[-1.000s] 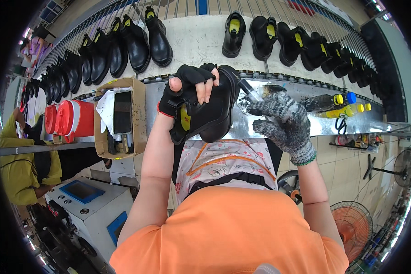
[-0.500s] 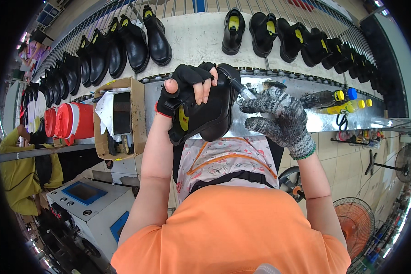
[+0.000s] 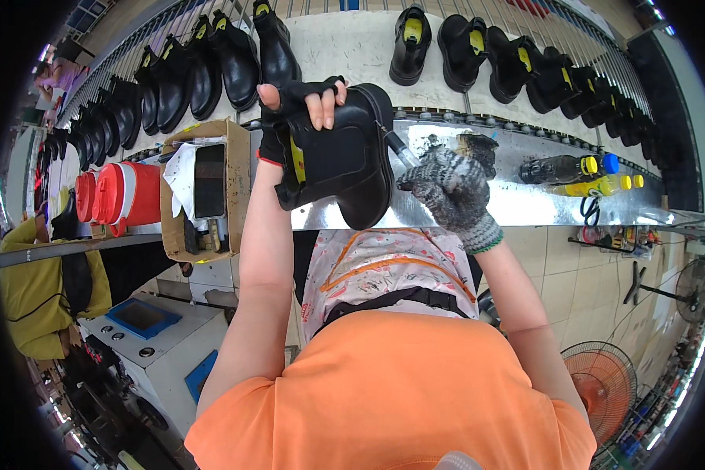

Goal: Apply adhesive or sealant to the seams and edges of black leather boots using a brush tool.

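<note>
My left hand (image 3: 301,103), in a black fingerless glove, is closed over the upper of a black ankle boot (image 3: 333,160) with a yellow lining. The boot is held tilted above the metal bench, its sole edge turned toward the right. My right hand (image 3: 448,192), in a grey-and-black knitted glove, grips a slim pen-like tool (image 3: 399,149) with a dark front and a pale barrel. The tool's thin tip meets or nearly meets the sole's edge; contact is hard to tell. Beyond the right hand lies a dark, stained pad (image 3: 478,149).
Rows of black boots (image 3: 239,66) stand on the pale conveyor (image 3: 345,47) beyond a chain edge. Left are a cardboard box (image 3: 239,180) and red jugs (image 3: 137,192); right, drink bottles (image 3: 560,168) on the metal bench (image 3: 517,207). An orange fan (image 3: 599,384) stands lower right.
The boot has shifted slightly left and turned in my left hand. My right hand has moved left, its spread fingers now folded around the tool. The conveyor boots appear shifted slightly.
</note>
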A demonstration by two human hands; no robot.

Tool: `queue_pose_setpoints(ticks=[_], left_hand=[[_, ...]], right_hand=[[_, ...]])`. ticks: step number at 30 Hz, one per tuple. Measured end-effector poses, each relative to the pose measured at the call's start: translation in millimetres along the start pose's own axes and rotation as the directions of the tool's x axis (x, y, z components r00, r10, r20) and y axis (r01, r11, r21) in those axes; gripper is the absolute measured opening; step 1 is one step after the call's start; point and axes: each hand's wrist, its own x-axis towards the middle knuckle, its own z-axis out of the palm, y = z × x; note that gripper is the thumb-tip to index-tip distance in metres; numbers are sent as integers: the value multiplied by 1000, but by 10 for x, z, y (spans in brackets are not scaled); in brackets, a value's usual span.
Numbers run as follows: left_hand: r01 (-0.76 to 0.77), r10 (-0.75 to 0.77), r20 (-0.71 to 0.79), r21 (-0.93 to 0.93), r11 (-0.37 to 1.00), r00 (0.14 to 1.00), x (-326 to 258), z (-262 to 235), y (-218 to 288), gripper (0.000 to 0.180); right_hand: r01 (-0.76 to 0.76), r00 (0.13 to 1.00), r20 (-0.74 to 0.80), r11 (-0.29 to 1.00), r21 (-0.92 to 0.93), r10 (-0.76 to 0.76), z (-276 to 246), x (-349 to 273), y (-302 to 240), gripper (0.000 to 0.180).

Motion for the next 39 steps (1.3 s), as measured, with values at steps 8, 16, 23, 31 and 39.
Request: queue_pose_setpoints(ticks=[8, 16, 23, 31, 39], left_hand=[[27, -57, -177, -166, 986, 983, -228, -378, 0, 88], [-15, -26, -160, -246, 969, 987, -455, -833, -86, 85], [76, -183, -425, -257, 963, 886, -750, -1098, 60, 91], [202, -227, -619, -112, 973, 752, -987, -1375, 135, 96], [243, -163, -838, -38, 969, 521, -930, -1170, 190, 89]], right_hand=[[-66, 997, 35, 994, 87, 63, 389, -189, 174, 20], [-118, 991, 86, 976, 181, 103, 432, -282, 258, 17], [-264, 946, 233, 951, 158, 224, 339, -334, 171, 11], [-507, 834, 388, 821, 261, 392, 411, -470, 299, 24], [-637, 763, 421, 684, 356, 491, 544, -700, 494, 38]])
